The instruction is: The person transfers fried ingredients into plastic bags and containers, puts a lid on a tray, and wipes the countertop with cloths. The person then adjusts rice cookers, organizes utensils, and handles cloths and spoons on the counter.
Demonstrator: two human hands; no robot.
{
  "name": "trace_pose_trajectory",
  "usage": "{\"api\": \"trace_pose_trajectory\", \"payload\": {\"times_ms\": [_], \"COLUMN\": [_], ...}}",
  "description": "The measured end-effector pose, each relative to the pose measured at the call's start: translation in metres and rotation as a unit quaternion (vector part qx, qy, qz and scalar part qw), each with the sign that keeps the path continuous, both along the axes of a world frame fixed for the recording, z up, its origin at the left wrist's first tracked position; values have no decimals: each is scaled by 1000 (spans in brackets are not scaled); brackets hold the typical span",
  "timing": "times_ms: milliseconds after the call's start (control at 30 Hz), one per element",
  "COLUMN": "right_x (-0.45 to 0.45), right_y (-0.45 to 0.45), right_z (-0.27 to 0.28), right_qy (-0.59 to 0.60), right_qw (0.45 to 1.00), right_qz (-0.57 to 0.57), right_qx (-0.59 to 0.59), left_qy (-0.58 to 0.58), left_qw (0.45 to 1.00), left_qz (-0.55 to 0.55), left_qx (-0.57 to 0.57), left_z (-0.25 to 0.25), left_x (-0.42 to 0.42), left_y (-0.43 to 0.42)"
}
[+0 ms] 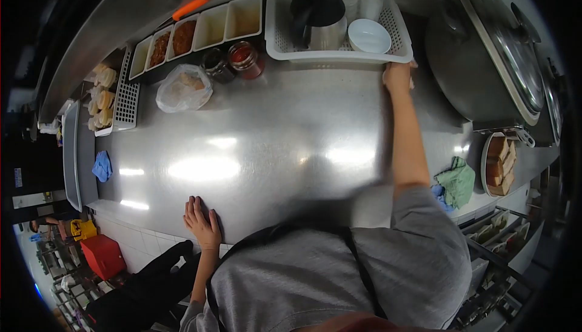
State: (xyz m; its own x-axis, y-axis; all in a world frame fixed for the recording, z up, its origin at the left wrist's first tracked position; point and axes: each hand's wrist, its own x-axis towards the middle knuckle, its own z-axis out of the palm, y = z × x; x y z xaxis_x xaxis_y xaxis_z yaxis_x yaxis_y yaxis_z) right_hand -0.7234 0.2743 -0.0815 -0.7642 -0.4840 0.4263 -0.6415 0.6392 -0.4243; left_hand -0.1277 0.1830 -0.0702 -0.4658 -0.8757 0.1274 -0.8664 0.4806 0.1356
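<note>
My left hand (203, 224) lies flat with fingers extended on the front edge of the steel counter (260, 150), holding nothing. At the back of the counter, my right hand (398, 77) grips the near right corner of a white plastic basket (339, 57); some of its fingers are hidden. Inside the basket are a metal jug with a black top (318, 11), a white bowl (369, 36) and some pale cups (370, 3). Left of the basket stand a jar with red contents (245, 60), a dark jar (217, 65) and a clear plastic bag (183, 88).
White food tubs (211, 28) line the back, with an orange handle (190, 8) behind. A large lidded pot (485, 47) stands right, near a bread container (501, 165) and a green cloth (456, 182). A blue cloth (102, 166) lies left. A red box (103, 255) is below.
</note>
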Motion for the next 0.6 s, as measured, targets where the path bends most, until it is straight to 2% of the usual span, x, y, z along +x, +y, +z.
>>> {"api": "trace_pose_trajectory", "payload": {"times_ms": [133, 200, 233, 300, 333, 400, 500, 533, 600], "right_x": [41, 56, 61, 70, 73, 69, 43, 40, 28], "right_y": [5, 5, 7, 11, 14, 8, -1, -9, -17], "right_z": [-33, -41, -42, -39, -34, -19, -24, -28, -29], "right_qy": [10, 99, 105, 37, 40, -78, -88, -41, -27], "right_qw": [998, 991, 990, 994, 994, 991, 990, 989, 989], "right_qz": [-61, -91, -90, -98, -97, -101, -107, -141, -144], "right_qx": [24, -9, -8, -24, -22, -29, 2, -19, 1], "left_qy": [9, 16, 22, 28, 33, 40, 52, 52, 48], "left_qw": [1000, 1000, 1000, 1000, 999, 999, 999, 999, 999], "left_qz": [3, 9, 9, 11, 10, 10, 15, 12, 15], "left_qx": [-1, 3, 5, 1, -2, -3, -3, -6, -7], "left_z": [0, 0, -1, -3, -4, -4, -5, -5, -6], "left_x": [1, 3, 4, 6, 7, 8, 9, 9, 10], "left_y": [3, 2, 2, 2, 2, 2, 2, 2, 4]}}
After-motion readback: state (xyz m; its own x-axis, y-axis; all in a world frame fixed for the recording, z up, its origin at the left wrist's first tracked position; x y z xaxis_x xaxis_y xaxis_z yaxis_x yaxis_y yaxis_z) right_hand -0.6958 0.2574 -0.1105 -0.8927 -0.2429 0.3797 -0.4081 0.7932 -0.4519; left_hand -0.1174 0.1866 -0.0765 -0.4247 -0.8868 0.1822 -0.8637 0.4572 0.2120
